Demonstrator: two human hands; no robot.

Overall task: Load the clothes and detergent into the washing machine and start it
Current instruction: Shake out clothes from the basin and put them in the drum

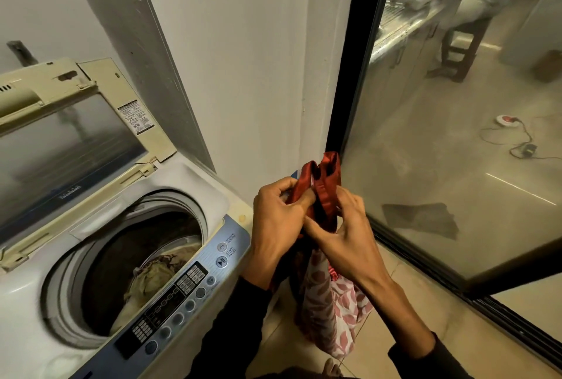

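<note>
A top-loading washing machine (pixel 39 299) stands at the left with its lid (pixel 76 135) raised. Inside the drum lies a beige patterned cloth (pixel 152 281). Its control panel (pixel 182 296) runs along the front edge. To the right of the machine I hold up a garment (pixel 337 308), red at the top and white with red leaves below. My left hand (pixel 278 223) pinches the red band from the left. My right hand (pixel 343 232) grips it from the right. The garment hangs down toward the tiled floor. No detergent shows.
A white wall corner (pixel 258 74) stands behind my hands. A black-framed glass sliding door (pixel 343 74) fills the right side; beyond it are a counter, a stool, a person and cables on the floor. Beige floor tiles (pixel 425 302) lie below.
</note>
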